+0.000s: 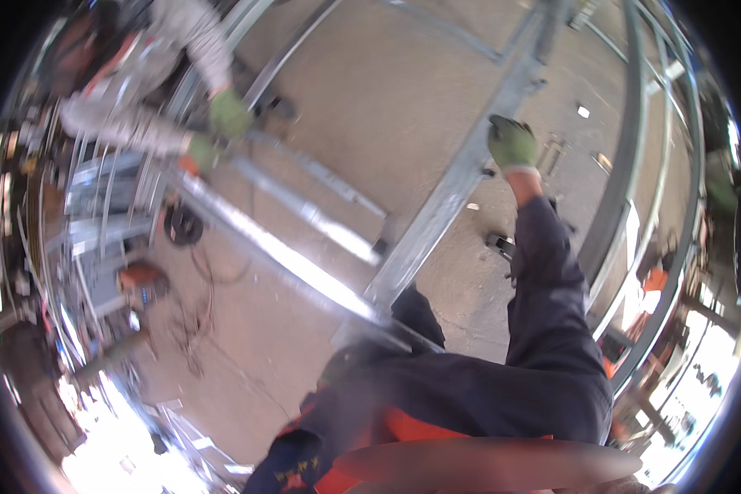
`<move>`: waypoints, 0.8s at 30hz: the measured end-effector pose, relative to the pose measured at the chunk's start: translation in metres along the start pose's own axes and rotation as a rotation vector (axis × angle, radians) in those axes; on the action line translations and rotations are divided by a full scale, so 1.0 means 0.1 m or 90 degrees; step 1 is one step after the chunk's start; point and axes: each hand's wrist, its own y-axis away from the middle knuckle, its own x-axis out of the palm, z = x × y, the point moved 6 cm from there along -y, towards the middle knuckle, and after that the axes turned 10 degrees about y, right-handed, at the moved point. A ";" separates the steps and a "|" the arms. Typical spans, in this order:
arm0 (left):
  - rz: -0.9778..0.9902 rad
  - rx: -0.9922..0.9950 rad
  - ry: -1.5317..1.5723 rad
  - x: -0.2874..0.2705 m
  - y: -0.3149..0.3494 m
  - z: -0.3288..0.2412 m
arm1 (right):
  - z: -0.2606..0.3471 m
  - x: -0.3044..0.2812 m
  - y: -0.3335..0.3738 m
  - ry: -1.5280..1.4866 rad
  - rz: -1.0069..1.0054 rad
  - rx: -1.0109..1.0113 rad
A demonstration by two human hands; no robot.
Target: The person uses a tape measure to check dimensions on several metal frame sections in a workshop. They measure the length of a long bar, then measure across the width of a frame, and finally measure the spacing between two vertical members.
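My right hand (513, 145), in a green glove with dark fingertips, reaches far forward to the edge of a wide grey metal beam (440, 206). Its fingers look curled onto that edge. The beam runs from near my legs to the top of the view. A long shiny metal tube (280, 255) slants in from the left and meets the beam's near end by my body. My left hand does not show; the blurred dark clothing at the tube's near end hides that side. Across from me, a co-worker's gloved hands (230, 114) are at the tube's far end and a nearby bar.
A shorter metal bar (304, 210) lies between tube and beam. Large metal frames (625, 165) stand at the right. On the concrete floor are a black coil (183, 225), an orange machine (142, 278), loose cable (197, 329) and a small dark tool (499, 244).
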 end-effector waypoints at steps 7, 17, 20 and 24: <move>-0.385 -0.218 -0.408 -0.33 0.28 0.08 | 1.54 -0.71 2.01 -0.227 0.056 -0.023; -0.301 0.015 -0.307 -0.16 1.11 0.09 | 3.39 -1.44 3.99 -0.470 0.417 -0.245; -0.278 0.127 -0.191 -0.50 1.47 0.27 | 3.73 -1.64 4.34 -0.452 0.413 -0.325; -0.240 0.198 -0.381 -0.88 1.99 0.26 | 4.15 -1.84 4.97 -0.459 0.538 -0.318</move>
